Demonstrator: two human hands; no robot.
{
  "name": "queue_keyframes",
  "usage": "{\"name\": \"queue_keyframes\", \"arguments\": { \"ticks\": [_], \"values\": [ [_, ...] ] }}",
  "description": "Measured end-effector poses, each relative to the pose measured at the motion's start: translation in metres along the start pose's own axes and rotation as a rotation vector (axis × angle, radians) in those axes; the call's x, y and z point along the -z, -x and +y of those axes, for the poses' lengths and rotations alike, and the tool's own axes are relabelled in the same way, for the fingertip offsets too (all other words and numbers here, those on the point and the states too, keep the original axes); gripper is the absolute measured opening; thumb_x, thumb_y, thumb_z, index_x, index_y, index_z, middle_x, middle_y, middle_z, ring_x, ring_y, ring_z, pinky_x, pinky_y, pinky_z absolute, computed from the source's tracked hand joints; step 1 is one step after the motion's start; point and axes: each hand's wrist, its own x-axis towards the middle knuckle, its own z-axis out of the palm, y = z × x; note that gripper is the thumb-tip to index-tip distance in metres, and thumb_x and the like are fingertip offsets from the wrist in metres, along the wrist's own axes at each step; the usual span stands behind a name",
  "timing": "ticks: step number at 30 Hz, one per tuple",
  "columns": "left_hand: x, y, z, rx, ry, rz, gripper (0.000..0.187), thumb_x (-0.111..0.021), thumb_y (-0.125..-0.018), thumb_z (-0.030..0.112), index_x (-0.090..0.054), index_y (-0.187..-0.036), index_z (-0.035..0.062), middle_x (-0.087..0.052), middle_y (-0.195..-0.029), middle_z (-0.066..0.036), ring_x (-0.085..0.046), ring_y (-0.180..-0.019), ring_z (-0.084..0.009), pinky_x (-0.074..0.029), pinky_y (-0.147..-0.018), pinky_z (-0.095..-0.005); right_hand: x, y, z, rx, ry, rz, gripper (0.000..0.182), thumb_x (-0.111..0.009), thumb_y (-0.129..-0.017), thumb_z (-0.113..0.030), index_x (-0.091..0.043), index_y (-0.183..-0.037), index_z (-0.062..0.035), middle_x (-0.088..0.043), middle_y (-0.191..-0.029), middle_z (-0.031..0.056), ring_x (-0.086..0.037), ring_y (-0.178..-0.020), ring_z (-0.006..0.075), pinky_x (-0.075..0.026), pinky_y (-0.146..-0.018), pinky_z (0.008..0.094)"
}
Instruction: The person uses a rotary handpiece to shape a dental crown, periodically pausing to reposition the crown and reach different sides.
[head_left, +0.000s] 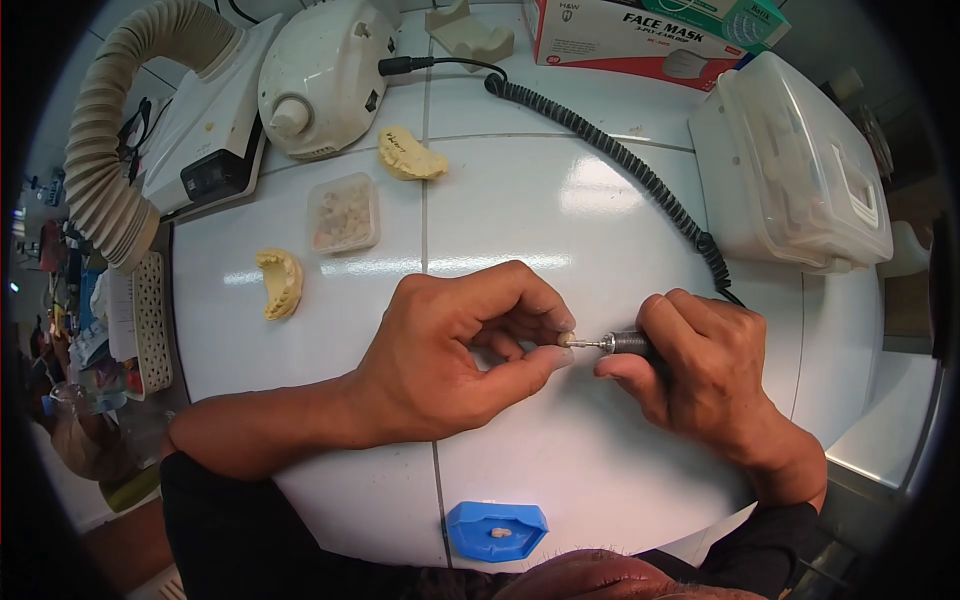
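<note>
Between the thumb and fingertips of my left hand [460, 350] is a small tooth-coloured piece [566, 340], partly hidden by the fingers. My right hand [700, 365] is wrapped round a dark rotary handpiece [628, 343], whose thin metal bit points left and meets the small piece. A black coiled cord [610, 150] runs from behind the right hand up to the white control unit [325, 80]. Near my body lies a blue tray [465, 525] with a small pale piece [500, 533] in it.
Yellow dental casts [279, 284] [408, 155] and a clear box of pale pieces [343, 212] lie at the left. A ribbed hose [100, 130] arches over the left edge. A lidded plastic case [785, 170] and a face mask box [620, 40] stand at the back right.
</note>
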Motion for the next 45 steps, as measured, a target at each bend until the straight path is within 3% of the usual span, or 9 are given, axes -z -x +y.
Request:
{"name": "queue_keyframes", "arguments": {
  "ticks": [21, 24, 39, 45],
  "values": [
    [-0.0008, -0.0011, 0.0027, 0.031, 0.006, 0.018, 0.020, -0.084, -0.092, -0.003, -0.074, -0.110, -0.0047, -0.079, -0.102, -0.009, -0.078, -0.094, -0.0128, -0.065, -0.076, -0.0242, 0.0019, -0.0013, -0.0032, -0.034, 0.016, -0.034, 0.057, -0.080, -0.097, -0.058, -0.056, -0.079, -0.0088, -0.050, -0.065, 0.0049, -0.053, -0.048, 0.0261, -0.042, -0.048, 0.0392],
    [-0.0006, -0.0008, 0.0012, 0.036, 0.014, 0.023, 0.020, -0.084, -0.093, -0.002, -0.074, -0.110, -0.0045, -0.078, -0.102, -0.008, -0.077, -0.093, -0.0122, -0.064, -0.076, -0.0239, 0.0016, -0.0022, -0.0017, 0.018, 0.046, -0.019, 0.055, -0.082, -0.095, -0.058, -0.059, -0.079, -0.0114, -0.051, -0.064, 0.0031, -0.055, -0.047, 0.0228, -0.044, -0.046, 0.0367],
    [0.0007, -0.0020, 0.0065, 0.038, -0.045, -0.004, 0.019, -0.083, -0.093, 0.000, -0.074, -0.110, -0.0019, -0.078, -0.098, -0.007, -0.075, -0.090, -0.0107, -0.061, -0.073, -0.0251, 0.0012, -0.0019, -0.0032, -0.001, 0.045, -0.015, 0.055, -0.082, -0.096, -0.058, -0.059, -0.078, -0.0114, -0.049, -0.064, 0.0030, -0.053, -0.046, 0.0223, -0.042, -0.045, 0.0363],
    [0.0000, -0.0003, 0.0001, 0.024, 0.017, 0.041, 0.020, -0.081, -0.095, -0.002, -0.072, -0.114, -0.0036, -0.076, -0.109, -0.009, -0.074, -0.092, -0.0108, -0.060, -0.076, -0.0233, 0.0015, -0.0012, -0.0007, -0.003, 0.010, -0.006, 0.055, -0.083, -0.095, -0.057, -0.059, -0.078, -0.0111, -0.050, -0.063, 0.0032, -0.053, -0.046, 0.0229, -0.043, -0.045, 0.0368]
  ]
}}
